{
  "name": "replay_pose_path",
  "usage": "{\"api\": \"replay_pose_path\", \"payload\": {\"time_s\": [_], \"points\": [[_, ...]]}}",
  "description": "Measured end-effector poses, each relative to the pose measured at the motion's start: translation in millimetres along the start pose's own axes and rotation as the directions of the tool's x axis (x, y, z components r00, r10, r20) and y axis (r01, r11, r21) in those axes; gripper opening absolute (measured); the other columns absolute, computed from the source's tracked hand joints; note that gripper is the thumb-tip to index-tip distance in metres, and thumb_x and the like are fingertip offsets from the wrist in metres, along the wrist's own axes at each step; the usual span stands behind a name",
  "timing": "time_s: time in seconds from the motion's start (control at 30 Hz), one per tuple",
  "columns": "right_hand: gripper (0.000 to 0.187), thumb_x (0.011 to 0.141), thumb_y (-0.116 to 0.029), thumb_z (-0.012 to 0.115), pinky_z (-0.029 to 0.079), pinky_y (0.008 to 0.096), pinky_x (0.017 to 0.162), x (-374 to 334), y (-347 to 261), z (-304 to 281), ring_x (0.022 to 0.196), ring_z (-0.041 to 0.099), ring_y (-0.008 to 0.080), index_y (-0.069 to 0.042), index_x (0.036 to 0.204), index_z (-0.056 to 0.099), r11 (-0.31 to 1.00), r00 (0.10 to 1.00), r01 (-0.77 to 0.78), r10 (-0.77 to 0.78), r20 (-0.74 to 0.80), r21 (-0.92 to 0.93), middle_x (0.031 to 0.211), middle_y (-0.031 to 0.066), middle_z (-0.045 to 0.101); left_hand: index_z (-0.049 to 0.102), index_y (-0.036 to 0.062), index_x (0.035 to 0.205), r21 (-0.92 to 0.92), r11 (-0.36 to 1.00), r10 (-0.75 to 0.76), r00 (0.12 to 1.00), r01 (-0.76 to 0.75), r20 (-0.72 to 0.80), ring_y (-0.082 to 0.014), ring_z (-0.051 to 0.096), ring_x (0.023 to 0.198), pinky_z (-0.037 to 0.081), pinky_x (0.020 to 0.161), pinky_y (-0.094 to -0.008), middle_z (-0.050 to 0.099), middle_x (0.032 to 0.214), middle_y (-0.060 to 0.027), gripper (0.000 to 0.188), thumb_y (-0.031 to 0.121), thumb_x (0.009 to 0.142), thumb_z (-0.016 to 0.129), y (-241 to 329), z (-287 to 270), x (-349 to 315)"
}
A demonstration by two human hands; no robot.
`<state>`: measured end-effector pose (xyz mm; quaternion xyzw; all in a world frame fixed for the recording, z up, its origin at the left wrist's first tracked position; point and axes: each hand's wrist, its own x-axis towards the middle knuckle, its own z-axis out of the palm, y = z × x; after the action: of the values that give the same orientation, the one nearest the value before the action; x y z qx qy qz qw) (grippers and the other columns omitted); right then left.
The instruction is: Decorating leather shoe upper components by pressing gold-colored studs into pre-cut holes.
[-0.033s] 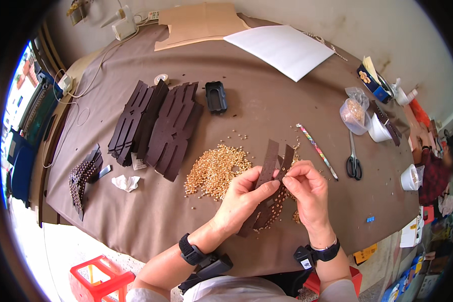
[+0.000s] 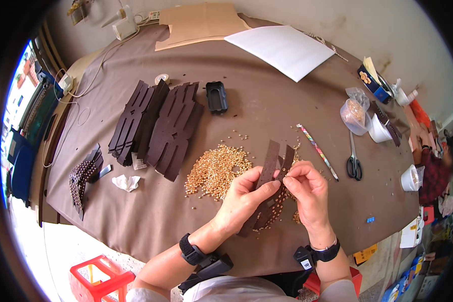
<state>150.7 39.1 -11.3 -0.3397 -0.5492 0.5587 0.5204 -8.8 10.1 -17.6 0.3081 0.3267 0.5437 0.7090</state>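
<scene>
My left hand [image 2: 240, 200] is closed around a dark brown slitted leather piece [image 2: 270, 154], its thumb pressed on top. Rows of small gold studs sit along the piece's lower strip. At the right edge of that strip, my right hand [image 2: 308, 195] pinches with thumb and forefinger; whatever lies between the fingertips is too small to make out. Just left of the hands is a heap of gold studs or beads [image 2: 214, 171]. More of them lie partly hidden behind the right hand.
Stacked dark leather pieces [image 2: 173, 132] lie left of centre, beside a black tray [image 2: 216, 97]. A studded piece [image 2: 81, 182] and crumpled tissue [image 2: 126, 182] are farther left. On the right are a patterned pencil [image 2: 317, 150], scissors [image 2: 354, 163] and plastic tubs [image 2: 379, 129]. White sheet [image 2: 282, 48] at the back.
</scene>
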Motion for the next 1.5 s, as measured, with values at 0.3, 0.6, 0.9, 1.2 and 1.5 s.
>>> {"api": "replay_pose_path", "payload": {"time_s": [0.3,0.6,0.9,1.2,1.5], "points": [[0.014,0.082,0.004,0.065,0.048,0.0201,0.073,-7,1,5,0.083,0.059,0.0085,-0.003,0.088,0.055,0.995,0.994,-0.031,0.04,-0.099,0.09,0.095,0.0056,0.062,0.061,0.0011,0.107,0.299,0.934,0.198,0.98,-0.195,0.021,-0.0028,0.053,0.081,0.046,0.072,-0.0197,0.061,0.089,0.0024,0.019,0.009,0.089,0.06,-4,4,-2],[0.026,0.078,0.008,0.067,0.049,0.0194,0.07,-5,-10,5,0.076,0.058,0.0072,-0.008,0.087,0.048,0.966,0.991,0.097,-0.073,-0.108,0.238,0.086,0.0031,0.061,0.057,-0.0008,0.085,0.694,0.57,0.524,0.845,-0.44,0.106,-0.0111,0.051,0.06,0.045,0.056,-0.0272,0.054,0.068,-0.0086,0.012,0.005,0.08,0.066,3,14,-5],[0.011,0.088,-0.003,0.062,0.048,0.0217,0.079,-13,-46,11,0.087,0.06,0.0102,0.001,0.096,0.056,0.954,0.974,0.224,-0.214,0.068,-0.2,0.097,0.0079,0.064,0.061,0.0047,0.093,0.135,0.938,0.33,0.942,-0.32,-0.059,-0.0055,0.06,0.075,0.048,0.066,-0.0208,0.065,0.085,-0.0007,0.011,0.01,0.085,0.066,46,16,-24],[0.108,0.076,-0.065,0.055,0.016,0.0472,0.112,-73,12,3,0.137,0.019,0.0384,0.011,0.14,0.014,0.132,0.762,0.608,0.179,0.622,-0.783,0.146,0.0289,0.019,0.06,0.0072,0.093,0.02,0.889,0.457,0.879,-0.458,-0.134,-0.0092,0.057,0.075,0.047,0.07,-0.0239,0.062,0.083,-0.001,0.008,0.013,0.087,0.061,89,-17,-74],[0.098,0.084,-0.067,0.04,0.017,0.0464,0.112,-16,52,23,0.138,0.02,0.0368,0.01,0.14,0.017,0.161,0.791,0.6,0.025,0.611,-0.784,0.146,0.0272,0.022,0.057,0.0083,0.096,-0.18,0.927,0.29,0.934,-0.328,-0.211,-0.01,0.056,0.079,0.047,0.072,-0.0251,0.06,0.085,-0.001,0.01,0.015,0.088,0.06,74,-14,-84]]}}
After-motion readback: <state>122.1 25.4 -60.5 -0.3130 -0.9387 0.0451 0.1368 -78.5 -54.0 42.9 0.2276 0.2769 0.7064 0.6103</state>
